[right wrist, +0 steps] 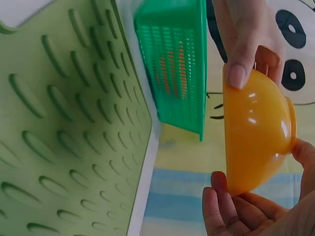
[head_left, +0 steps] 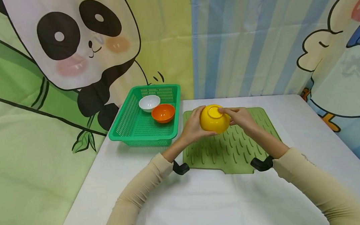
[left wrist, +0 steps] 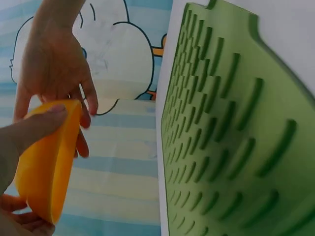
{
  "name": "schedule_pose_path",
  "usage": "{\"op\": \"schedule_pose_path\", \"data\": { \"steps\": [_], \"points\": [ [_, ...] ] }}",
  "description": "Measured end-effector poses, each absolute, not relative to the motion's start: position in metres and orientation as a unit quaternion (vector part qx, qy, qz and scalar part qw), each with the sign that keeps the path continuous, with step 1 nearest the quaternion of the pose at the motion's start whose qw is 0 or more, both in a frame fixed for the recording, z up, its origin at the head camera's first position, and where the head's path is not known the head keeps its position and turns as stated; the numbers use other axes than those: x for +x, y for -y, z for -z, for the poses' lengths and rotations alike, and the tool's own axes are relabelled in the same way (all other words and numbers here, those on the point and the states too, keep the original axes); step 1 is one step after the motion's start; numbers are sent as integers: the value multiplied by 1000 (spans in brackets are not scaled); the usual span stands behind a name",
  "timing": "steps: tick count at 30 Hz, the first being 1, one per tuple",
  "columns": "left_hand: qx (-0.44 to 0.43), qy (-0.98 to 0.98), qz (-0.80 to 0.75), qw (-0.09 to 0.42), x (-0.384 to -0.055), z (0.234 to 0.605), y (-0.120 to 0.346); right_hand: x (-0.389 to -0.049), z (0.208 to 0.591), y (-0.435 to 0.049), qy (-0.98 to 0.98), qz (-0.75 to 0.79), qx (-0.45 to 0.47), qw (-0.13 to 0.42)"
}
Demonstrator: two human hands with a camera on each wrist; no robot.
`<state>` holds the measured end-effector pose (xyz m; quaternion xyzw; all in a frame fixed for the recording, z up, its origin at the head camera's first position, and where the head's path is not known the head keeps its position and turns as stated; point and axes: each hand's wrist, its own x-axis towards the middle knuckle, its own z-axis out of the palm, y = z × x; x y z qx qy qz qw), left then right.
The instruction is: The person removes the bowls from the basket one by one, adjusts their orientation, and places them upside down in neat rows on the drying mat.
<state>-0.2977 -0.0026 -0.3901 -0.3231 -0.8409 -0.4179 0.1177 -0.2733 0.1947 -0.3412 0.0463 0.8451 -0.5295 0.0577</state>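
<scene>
A yellow bowl (head_left: 212,124) is held up over the green ridged mat (head_left: 224,151), its round foot turned up in the head view. My left hand (head_left: 193,127) grips its left side, thumb laid along the rim in the left wrist view. On the other side my right hand (head_left: 241,118) holds the bowl; the right wrist view shows its thumb by the foot and fingers (right wrist: 234,211) curled near the rim. Two more bowls, one white (head_left: 149,102) and one orange (head_left: 163,114), sit side by side in the green basket (head_left: 136,138).
The basket stands on the white table (head_left: 117,195), left of the mat. Behind the table hangs a printed curtain (head_left: 234,46) with a panda and stripes. Black wrist mounts (head_left: 262,164) jut out below both forearms, above the mat's near edge.
</scene>
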Motion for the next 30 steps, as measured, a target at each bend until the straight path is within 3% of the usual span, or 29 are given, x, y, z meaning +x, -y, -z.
{"op": "schedule_pose_path", "data": {
  "steps": [8, 15, 30],
  "points": [
    [-236, 867, 420, 124, -324, 401, -20, -312, 358, -195, -808, 584, 73, 35],
    [-206, 879, 412, 125, -347, 420, -25, -340, 385, -197, -856, 515, 38, 26],
    [-199, 887, 408, 78, -380, 479, -15, -364, 447, -200, -882, 458, -60, 95]
  ]
}}
